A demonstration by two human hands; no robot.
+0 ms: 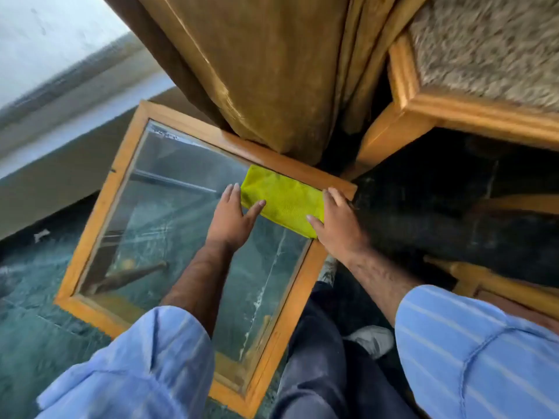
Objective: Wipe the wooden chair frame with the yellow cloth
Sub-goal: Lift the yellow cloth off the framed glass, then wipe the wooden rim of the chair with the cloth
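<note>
Head view: folded yellow cloth (282,201) lies flat, bright, between 2 hands

Both flat hands, left hand (232,217) and right hand (337,226), press the yellow cloth (282,201) (folded) onto the glass-topped table (99,204).

both arms stretched forward and down from rolled-up, light blue striped sleeves (145,367), forearms bare. left hand (231,217) flat and palm down, fingers straight and close together, thumb spread out to the right with its tip resting on the near left edge of the yellow cloth (284,201). right hand (335,225) also palm down with fingers extended, laid along the cloth's right end, thumb reaching left onto its near corner; neither hand closed around anything, both just pressing flat, well apart from each other with the cloth between them.
</note>
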